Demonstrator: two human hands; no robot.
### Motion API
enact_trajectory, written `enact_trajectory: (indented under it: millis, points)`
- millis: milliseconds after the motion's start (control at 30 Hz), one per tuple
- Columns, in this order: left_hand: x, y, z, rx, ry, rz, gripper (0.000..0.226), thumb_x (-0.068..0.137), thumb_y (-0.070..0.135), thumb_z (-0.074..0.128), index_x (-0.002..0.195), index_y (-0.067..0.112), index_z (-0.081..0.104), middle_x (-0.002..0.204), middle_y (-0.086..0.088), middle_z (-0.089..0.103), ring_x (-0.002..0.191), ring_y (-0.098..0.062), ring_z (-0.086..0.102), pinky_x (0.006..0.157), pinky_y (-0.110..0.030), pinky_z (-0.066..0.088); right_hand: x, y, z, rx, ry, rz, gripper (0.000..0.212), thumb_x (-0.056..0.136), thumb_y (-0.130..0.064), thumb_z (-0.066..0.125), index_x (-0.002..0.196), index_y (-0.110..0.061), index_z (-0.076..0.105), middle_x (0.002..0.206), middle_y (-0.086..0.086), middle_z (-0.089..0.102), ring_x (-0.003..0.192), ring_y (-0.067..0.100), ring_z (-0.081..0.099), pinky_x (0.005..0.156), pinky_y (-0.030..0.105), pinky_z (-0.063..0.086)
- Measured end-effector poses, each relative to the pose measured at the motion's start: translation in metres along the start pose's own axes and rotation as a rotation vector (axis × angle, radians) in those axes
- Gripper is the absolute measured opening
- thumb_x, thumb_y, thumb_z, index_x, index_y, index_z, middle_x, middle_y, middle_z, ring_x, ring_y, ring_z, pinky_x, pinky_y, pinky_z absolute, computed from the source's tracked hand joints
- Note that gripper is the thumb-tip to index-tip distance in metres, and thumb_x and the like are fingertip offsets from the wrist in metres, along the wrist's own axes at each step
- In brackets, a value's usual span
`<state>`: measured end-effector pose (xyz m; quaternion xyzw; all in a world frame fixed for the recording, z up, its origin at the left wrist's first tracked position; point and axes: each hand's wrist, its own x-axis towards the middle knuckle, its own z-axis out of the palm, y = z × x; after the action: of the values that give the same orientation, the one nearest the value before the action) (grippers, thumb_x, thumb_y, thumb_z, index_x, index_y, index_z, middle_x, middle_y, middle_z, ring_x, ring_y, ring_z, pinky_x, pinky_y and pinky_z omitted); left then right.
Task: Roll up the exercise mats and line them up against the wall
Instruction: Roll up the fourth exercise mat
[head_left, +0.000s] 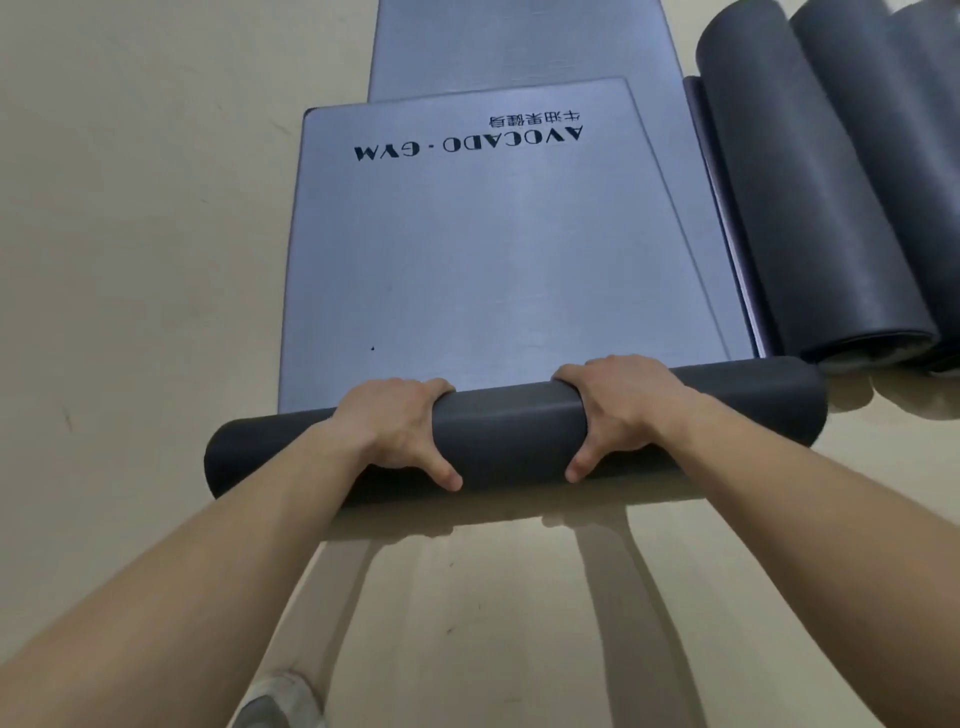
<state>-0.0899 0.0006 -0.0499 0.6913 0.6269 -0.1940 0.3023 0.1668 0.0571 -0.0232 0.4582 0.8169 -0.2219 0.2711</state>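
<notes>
- Both forearms reach forward from the camera over the beige floor (130, 260).
- Flat, the blue-grey mat (467, 249) lies on the floor, its near end wound into a dark roll (509, 436).
- Two rolled mats (810, 182) lie side by side at upper right.
- Left hand (395, 431) and right hand (618, 410) each wrap around the roll, thumbs nearest the camera.

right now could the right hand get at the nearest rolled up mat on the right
Probably yes: the rolled mat lies just beyond the right hand, nothing between, but that hand grips the half-rolled mat and must let go.
</notes>
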Motion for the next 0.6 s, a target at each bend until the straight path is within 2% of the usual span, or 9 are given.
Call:
enact_trajectory:
  millis: [67, 133, 233, 300, 367, 433, 467, 533, 600]
  points:
    - [-0.004, -0.001, 0.003, -0.038, -0.052, 0.013, 0.104, 0.053, 0.076, 0.084, 0.141, 0.041, 0.042, 0.123, 0.01, 0.063, 0.101, -0.018, 0.056, 0.085, -0.036, 0.048, -0.011, -0.004, 0.019, -0.022, 0.078, 0.024, 0.122, 0.054, -0.082, 0.079, 0.154, -0.034, 0.028, 0.133, -0.003, 0.056, 0.121, 0.024, 0.055, 0.103, 0.044, 0.044]
    - [-0.002, -0.002, -0.004, -0.108, -0.1, -0.005, 0.104, 0.051, 0.074, 0.087, 0.14, 0.042, 0.045, 0.119, 0.012, 0.062, 0.103, -0.018, 0.057, 0.087, -0.035, 0.047, -0.025, -0.007, 0.046, -0.099, 0.261, 0.063, 0.132, 0.055, -0.081, 0.077, 0.159, -0.031, 0.012, 0.147, 0.003, 0.044, 0.136, 0.027, 0.042, 0.118, 0.05, 0.028]
    - [-0.002, -0.002, -0.004, -0.133, -0.087, -0.021, 0.109, 0.05, 0.079, 0.085, 0.145, 0.043, 0.042, 0.126, 0.012, 0.062, 0.111, -0.02, 0.058, 0.093, -0.038, 0.048, -0.033, -0.007, 0.078, -0.194, 0.358, 0.068, 0.135, 0.056, -0.075, 0.082, 0.157, -0.028, 0.004, 0.156, 0.008, 0.03, 0.146, 0.032, 0.028, 0.122, 0.059, 0.013]
    - [-0.016, -0.003, 0.012, -0.008, 0.171, -0.027, 0.111, 0.063, 0.089, 0.068, 0.154, 0.039, 0.029, 0.142, 0.006, 0.056, 0.123, -0.024, 0.056, 0.104, -0.043, 0.047, -0.021, -0.002, 0.069, -0.134, 0.324, 0.055, 0.13, 0.054, -0.074, 0.081, 0.154, -0.032, 0.009, 0.154, 0.004, 0.033, 0.144, 0.029, 0.031, 0.121, 0.057, 0.014]
    - [-0.035, -0.001, 0.038, 0.223, 0.414, -0.025, 0.112, 0.075, 0.093, 0.045, 0.162, 0.029, 0.013, 0.158, -0.008, 0.04, 0.141, -0.033, 0.043, 0.117, -0.05, 0.035, -0.001, 0.006, 0.041, -0.053, 0.226, 0.025, 0.129, 0.051, -0.076, 0.081, 0.153, -0.036, 0.014, 0.15, 0.001, 0.037, 0.139, 0.027, 0.036, 0.119, 0.054, 0.019]
    - [-0.035, -0.002, 0.054, 0.324, 0.394, -0.03, 0.125, 0.07, 0.095, 0.047, 0.162, 0.026, -0.003, 0.166, -0.014, 0.019, 0.151, -0.038, 0.022, 0.124, -0.055, 0.019, 0.013, 0.013, 0.017, -0.02, 0.124, 0.008, 0.134, 0.048, -0.077, 0.083, 0.156, -0.037, 0.014, 0.151, 0.0, 0.035, 0.14, 0.028, 0.035, 0.118, 0.054, 0.023]
    - [-0.027, -0.004, 0.053, 0.299, 0.371, -0.034, 0.129, 0.066, 0.093, 0.054, 0.161, 0.028, -0.005, 0.165, -0.013, 0.018, 0.151, -0.036, 0.021, 0.125, -0.054, 0.016, 0.018, 0.014, 0.013, -0.018, 0.118, 0.01, 0.136, 0.048, -0.078, 0.083, 0.157, -0.037, 0.013, 0.154, 0.001, 0.032, 0.144, 0.028, 0.031, 0.119, 0.054, 0.022]
    - [-0.004, -0.013, 0.038, 0.195, 0.35, -0.009, 0.129, 0.059, 0.089, 0.062, 0.159, 0.033, 0.002, 0.159, -0.006, 0.029, 0.144, -0.031, 0.032, 0.123, -0.05, 0.021, 0.02, 0.013, 0.024, -0.037, 0.219, 0.042, 0.137, 0.05, -0.078, 0.081, 0.159, -0.035, 0.011, 0.158, 0.004, 0.026, 0.148, 0.029, 0.024, 0.122, 0.055, 0.017]
    - [0.014, -0.025, 0.012, 0.118, 0.288, 0.052, 0.13, 0.054, 0.09, 0.064, 0.158, 0.035, 0.009, 0.153, -0.002, 0.04, 0.136, -0.027, 0.042, 0.118, -0.047, 0.029, 0.016, 0.006, 0.052, -0.118, 0.391, 0.06, 0.135, 0.052, -0.07, 0.085, 0.158, -0.027, 0.014, 0.159, 0.009, 0.029, 0.148, 0.034, 0.026, 0.122, 0.057, 0.017]
